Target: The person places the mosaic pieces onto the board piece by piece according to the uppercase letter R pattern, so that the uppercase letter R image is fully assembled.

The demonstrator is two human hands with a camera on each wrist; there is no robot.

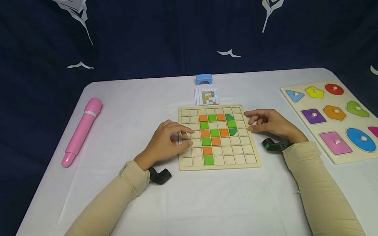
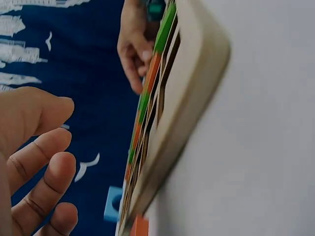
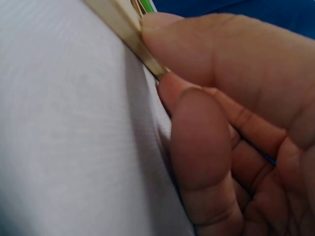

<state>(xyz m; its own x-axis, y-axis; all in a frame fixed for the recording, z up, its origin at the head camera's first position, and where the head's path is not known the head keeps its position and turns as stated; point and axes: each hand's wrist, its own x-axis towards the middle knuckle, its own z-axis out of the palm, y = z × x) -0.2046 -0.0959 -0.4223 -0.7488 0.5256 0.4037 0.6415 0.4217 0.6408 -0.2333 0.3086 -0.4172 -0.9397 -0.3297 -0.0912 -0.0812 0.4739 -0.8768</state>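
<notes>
A square wooden grid board (image 1: pixel 238 159) lies in the middle of the table. Orange, light green and dark green tiles (image 1: pixel 214 133) in its cells form a letter-like pattern. My left hand (image 1: pixel 164 141) hovers over the board's left edge, fingers loosely bent and apart, holding nothing; the left wrist view shows the gap between thumb and fingers. Partly hidden behind that hand, an orange piece (image 2: pixel 140 226) sits beside the board. At the opposite edge, my right hand (image 1: pixel 270 123) touches the board's side with its thumb and a fingertip, spread along the rim (image 3: pixel 130 37).
Behind the board lie a pattern card (image 1: pixel 206 97) and a blue arch block (image 1: pixel 203 79). A pink microphone-shaped toy (image 1: pixel 82 131) is on the left. To the right is a knobbed shape puzzle board (image 1: pixel 345 120) with several coloured pieces. A dark patterned cloth (image 1: pixel 155 29) hangs behind.
</notes>
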